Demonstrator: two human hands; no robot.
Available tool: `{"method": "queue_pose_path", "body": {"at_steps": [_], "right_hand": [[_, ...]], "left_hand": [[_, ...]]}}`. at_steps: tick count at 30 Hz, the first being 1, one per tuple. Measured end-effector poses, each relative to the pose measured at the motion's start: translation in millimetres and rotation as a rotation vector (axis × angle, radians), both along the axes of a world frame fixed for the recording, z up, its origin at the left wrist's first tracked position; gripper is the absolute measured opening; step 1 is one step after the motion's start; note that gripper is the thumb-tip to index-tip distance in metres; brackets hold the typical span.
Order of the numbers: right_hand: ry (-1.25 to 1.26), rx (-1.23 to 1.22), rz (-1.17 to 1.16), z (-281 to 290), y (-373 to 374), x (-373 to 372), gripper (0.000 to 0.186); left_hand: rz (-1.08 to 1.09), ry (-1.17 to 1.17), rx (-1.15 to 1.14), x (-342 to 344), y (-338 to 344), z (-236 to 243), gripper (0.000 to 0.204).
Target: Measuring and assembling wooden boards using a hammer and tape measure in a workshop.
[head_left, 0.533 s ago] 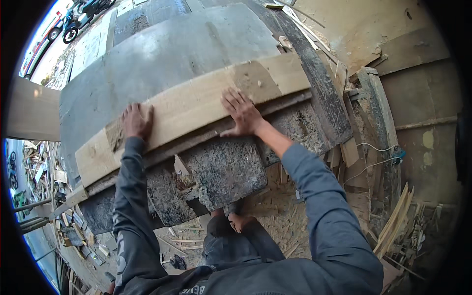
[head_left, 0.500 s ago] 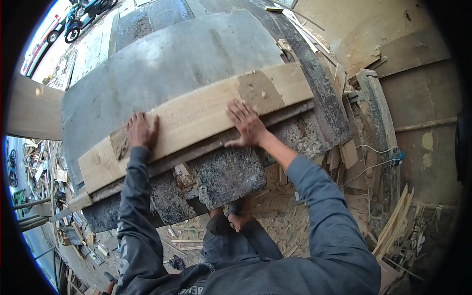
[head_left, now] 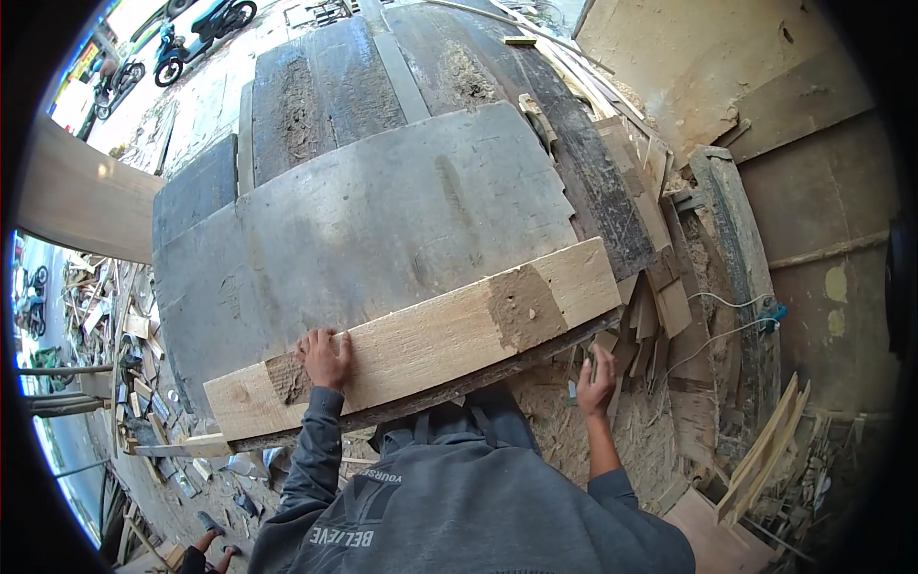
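Observation:
A long, pale wooden plank (head_left: 421,349) lies slantwise along the near edge of a grey metal sheet (head_left: 373,220). One broad damp-looking brown patch (head_left: 526,308) marks it towards the right, with a smaller one near its left end. My left hand (head_left: 325,360) rests on the plank beside that smaller patch, fingers slightly bent over the wood and not gripping it. Off the near edge, below the plank's right end, my right hand (head_left: 598,383) is raised with thumb and fingers apart. A small pale bit of wood shows just past its fingertips; whether they touch it is unclear.
Dark boards (head_left: 330,96) extend beyond the sheet. Offcuts (head_left: 660,287) lean at the right, near a post (head_left: 732,225) with a thin cord. Scrap wood (head_left: 105,316) litters the left ground. Long slats (head_left: 765,450) stand lower right; motorbikes (head_left: 206,38) are parked far left.
My right hand has left the plank and moved right, past the near edge. My left hand stays on the wood. The view has shifted, so plank and sheet appear lower, with my body leaning closer.

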State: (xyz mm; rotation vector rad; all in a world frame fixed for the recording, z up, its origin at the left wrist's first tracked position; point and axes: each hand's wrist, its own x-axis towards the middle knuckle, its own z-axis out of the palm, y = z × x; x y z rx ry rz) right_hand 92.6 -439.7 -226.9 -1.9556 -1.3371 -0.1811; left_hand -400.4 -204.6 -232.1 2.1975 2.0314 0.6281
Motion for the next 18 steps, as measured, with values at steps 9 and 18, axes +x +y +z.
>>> {"method": "queue_pose_path", "body": {"at_steps": [9, 18], "right_hand": [[-0.101, -0.108, 0.119, 13, 159, 263, 0.036], [-0.329, -0.285, 0.38, 25, 369, 332, 0.053]], "left_hand": [[0.163, -0.047, 0.023, 125, 8, 2, 0.036], [0.196, -0.05, 0.059, 134, 8, 2, 0.03]]}}
